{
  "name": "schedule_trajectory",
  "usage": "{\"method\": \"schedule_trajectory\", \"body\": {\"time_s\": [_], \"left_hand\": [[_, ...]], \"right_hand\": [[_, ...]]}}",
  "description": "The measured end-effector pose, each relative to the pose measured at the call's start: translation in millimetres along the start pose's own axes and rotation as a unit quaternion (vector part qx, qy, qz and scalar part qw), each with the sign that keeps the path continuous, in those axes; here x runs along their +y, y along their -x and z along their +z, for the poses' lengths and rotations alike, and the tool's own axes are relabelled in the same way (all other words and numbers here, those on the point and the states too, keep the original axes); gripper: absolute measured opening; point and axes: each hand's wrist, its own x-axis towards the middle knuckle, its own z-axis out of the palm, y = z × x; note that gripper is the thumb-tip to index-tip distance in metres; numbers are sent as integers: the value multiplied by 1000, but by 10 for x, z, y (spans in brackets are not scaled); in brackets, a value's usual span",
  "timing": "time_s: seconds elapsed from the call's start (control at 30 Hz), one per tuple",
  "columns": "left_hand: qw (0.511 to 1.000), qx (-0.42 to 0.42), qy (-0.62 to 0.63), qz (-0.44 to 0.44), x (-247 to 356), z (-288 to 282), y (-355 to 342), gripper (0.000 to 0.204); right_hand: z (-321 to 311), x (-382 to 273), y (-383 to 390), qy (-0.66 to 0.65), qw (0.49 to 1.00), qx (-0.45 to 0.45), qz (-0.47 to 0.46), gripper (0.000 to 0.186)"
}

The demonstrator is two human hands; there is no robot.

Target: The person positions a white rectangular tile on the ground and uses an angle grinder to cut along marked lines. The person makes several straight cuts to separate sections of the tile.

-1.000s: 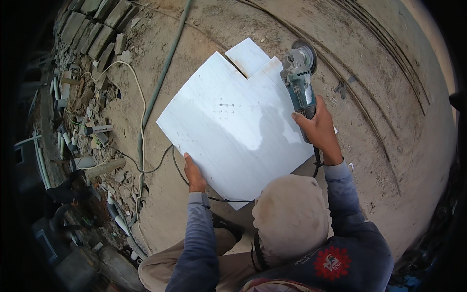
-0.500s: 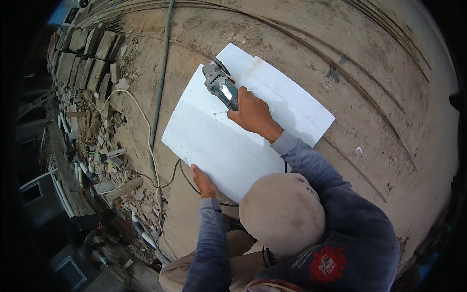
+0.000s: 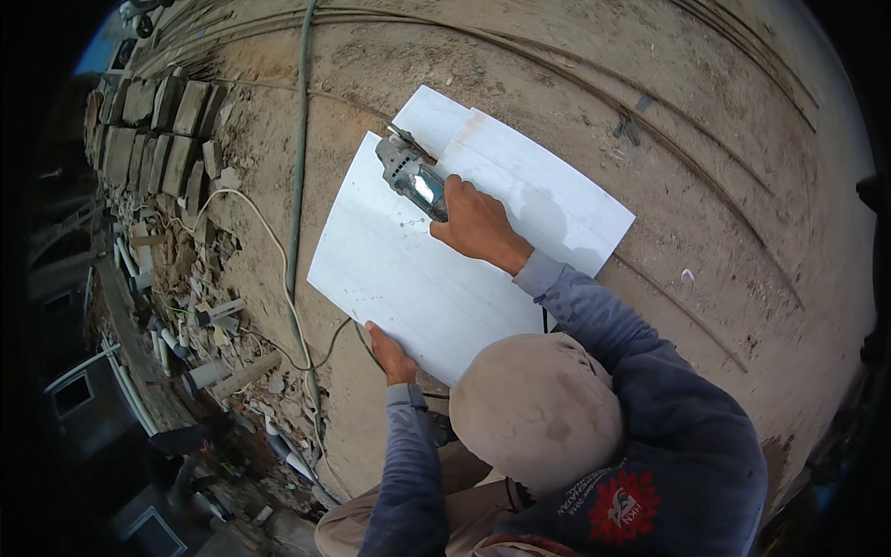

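Observation:
Neither my left hand nor my right hand shows. A co-worker in a tan cap and dark blue long-sleeved top crouches below me, seen from above and behind. The co-worker's right hand grips a teal and grey angle grinder by its body. The grinder's disc stands on edge at the far side of a white flat sheet, along the line beside a second white piece. The co-worker's left hand holds the sheet's near left edge, thumb on top, fingers mostly hidden.
Bare dirt surrounds the sheet. A grey-green hose and a pale cable run along the left. Stacked concrete blocks, rubble and white pipes lie farther left. Long thin rods curve across the far ground and right side.
The co-worker's right hand has drawn the grinder slightly back toward the body along the sheet. The co-worker's left hand keeps its hold. My view has shifted a little.

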Motion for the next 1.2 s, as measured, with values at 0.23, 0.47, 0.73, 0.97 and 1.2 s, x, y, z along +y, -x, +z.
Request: {"method": "schedule_trajectory", "body": {"time_s": [0.23,0.47,0.73,0.97,1.2], "left_hand": [[1000,16,13,-9,-25,2,-18,86],[1000,0,6,5,-34,-2,-34,81],[1000,-1,16,7,-41,-4,-30,78],[1000,4,18,9,-19,25,-20,78],[1000,-1,16,11,-4,24,-6,79]], "right_hand": [[-34,-14,22,7,1000,-8,-4,51],[-48,10,14,13,1000,-16,-8,48],[-39,6,14,16,1000,-16,-2,51],[-61,10,12,21,999,-33,2,51],[-73,11,24,22,999,-39,4,50]]}}
